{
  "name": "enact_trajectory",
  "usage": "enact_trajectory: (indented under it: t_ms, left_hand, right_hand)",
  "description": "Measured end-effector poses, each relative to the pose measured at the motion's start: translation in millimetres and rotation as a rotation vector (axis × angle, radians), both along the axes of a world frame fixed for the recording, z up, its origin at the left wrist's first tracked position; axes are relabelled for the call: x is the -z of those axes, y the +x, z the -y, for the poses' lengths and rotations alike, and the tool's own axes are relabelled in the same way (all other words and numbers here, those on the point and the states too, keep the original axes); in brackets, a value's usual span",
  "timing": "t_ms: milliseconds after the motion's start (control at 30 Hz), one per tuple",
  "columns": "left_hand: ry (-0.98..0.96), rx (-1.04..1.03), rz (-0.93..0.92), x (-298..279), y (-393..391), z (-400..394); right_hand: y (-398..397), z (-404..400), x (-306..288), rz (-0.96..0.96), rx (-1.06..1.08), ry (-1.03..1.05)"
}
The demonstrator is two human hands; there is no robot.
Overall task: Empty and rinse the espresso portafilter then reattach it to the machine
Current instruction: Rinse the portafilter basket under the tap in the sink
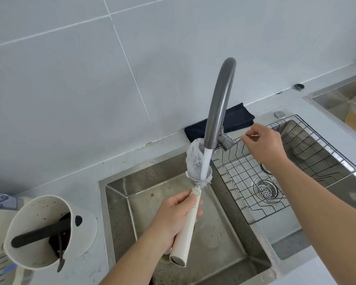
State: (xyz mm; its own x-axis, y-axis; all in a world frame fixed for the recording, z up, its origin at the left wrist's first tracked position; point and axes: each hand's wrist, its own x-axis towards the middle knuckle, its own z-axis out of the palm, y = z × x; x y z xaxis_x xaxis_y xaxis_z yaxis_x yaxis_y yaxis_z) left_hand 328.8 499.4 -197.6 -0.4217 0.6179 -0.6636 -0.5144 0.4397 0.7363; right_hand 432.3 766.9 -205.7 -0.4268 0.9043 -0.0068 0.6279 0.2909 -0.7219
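My left hand grips the cream handle of the portafilter over the left sink basin. Its metal basket sits right under the grey faucet spout. A white stream of water runs into the basket and splashes up at its far side. My right hand pinches the thin faucet lever beside the spout's base. The espresso machine is out of view.
A white knock box with a black bar and dark grounds stands at the left. A wire rack lies in the right basin above a drain strainer. A dark folded cloth lies behind the faucet. Another steel basin is at the far right.
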Motion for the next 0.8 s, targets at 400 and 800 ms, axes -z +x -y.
enact_trajectory:
  t_ms: [400,800]
  left_hand:
    - [-0.06,0.009,0.031,4.6,-2.4,3.5]
    - [-0.063,0.06,-0.007,11.0,-1.0,4.0]
  right_hand:
    - [-3.5,-1.2,-0.4,-0.008,0.014,-0.001]
    - [-7.8,-3.2,-2.4,-0.029,0.01,0.005]
